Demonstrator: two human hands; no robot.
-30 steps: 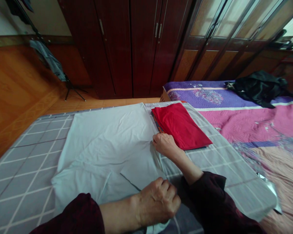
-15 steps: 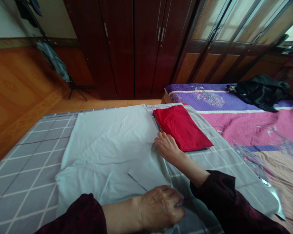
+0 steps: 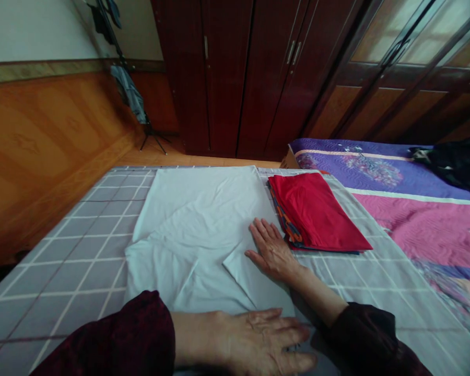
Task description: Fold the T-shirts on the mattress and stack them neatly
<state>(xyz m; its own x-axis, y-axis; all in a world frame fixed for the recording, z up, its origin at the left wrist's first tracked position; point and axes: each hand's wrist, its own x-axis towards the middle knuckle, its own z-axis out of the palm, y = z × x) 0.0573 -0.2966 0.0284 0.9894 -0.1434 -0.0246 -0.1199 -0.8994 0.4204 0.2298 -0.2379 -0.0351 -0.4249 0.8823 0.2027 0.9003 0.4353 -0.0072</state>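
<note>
The white shirt (image 3: 203, 209) lies flat on the checked cloth (image 3: 82, 235), right in front of me. Its long way seems to run from me toward the dark cupboard (image 3: 223, 78), and its straight end points there. My left arm (image 3: 198, 337) hides part of the near end. A flap (image 3: 254, 284) is turned in on the right side. My right hand (image 3: 274, 253) lies open on the right edge, holding nothing. My left hand (image 3: 270, 339) is open too, fingers spread, over the near right corner; I can't tell how hard it presses. I think this is the smoothing part. A next move seems to need a pinch on an edge without messing up the flap. Just beside, the red cloth (image 3: 319, 209) lies folded.
</note>
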